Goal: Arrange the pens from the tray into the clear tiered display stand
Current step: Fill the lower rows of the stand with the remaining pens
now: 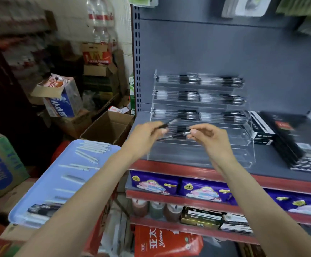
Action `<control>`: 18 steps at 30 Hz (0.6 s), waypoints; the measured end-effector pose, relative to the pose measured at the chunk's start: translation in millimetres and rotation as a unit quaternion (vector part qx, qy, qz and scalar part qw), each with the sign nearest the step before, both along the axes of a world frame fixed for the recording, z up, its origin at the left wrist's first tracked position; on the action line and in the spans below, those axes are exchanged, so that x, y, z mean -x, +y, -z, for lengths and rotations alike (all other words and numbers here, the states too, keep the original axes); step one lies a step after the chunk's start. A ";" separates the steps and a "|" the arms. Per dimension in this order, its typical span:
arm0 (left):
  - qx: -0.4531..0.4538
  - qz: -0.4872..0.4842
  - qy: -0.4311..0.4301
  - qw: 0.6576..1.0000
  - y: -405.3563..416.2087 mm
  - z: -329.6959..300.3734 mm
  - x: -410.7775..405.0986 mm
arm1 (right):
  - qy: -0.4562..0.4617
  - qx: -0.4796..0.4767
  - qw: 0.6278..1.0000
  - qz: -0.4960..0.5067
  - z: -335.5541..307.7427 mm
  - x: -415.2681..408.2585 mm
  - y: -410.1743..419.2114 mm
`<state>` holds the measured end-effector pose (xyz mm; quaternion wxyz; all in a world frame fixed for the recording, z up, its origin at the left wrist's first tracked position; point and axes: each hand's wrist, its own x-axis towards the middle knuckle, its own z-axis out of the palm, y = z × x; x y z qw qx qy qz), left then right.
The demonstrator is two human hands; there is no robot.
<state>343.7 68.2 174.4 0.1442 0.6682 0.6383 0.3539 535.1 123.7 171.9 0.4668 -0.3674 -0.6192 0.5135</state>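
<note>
1. I am holding my left hand up in front of the clear acrylic tiered display stand, my fingers curled round a black pen with a silvery tip that is pointing up and to the right.
2. I am pinching a second black and silver pen with my right hand; it is lying almost level, and its far end is reaching across toward my left fingers.
3. The two pens are sitting close together between my hands, just in front of the stand's fourth tier down.
4. Beyond my fingers, the stand's three upper tiers are holding rows of black and clear pens lying on their sides; the lowest steps nearest me look bare.
5. Down to the left of my left hand, the pale blue plastic tray is carrying scattered white pens, with a dark bundle at its near end that is too blurred to name.
6. To the right of my right hand, a stack of black notebooks is resting on the grey shelf beside the stand.
</note>
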 end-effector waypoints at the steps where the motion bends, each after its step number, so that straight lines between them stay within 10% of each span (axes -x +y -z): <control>1: -0.033 -0.044 -0.010 0.998 3.0 -0.2 2.2 | 0.006 -0.001 1.000 0.029 0.7 -8.2 6.7; 10: -0.072 -0.123 -0.036 0.989 12.5 -3.9 1.8 | -0.025 0.006 0.995 0.094 12.3 -23.5 43.9; 18: -0.059 -0.108 -0.002 0.992 14.5 -6.8 -5.2 | -0.253 -0.169 0.951 0.062 15.1 -8.9 53.6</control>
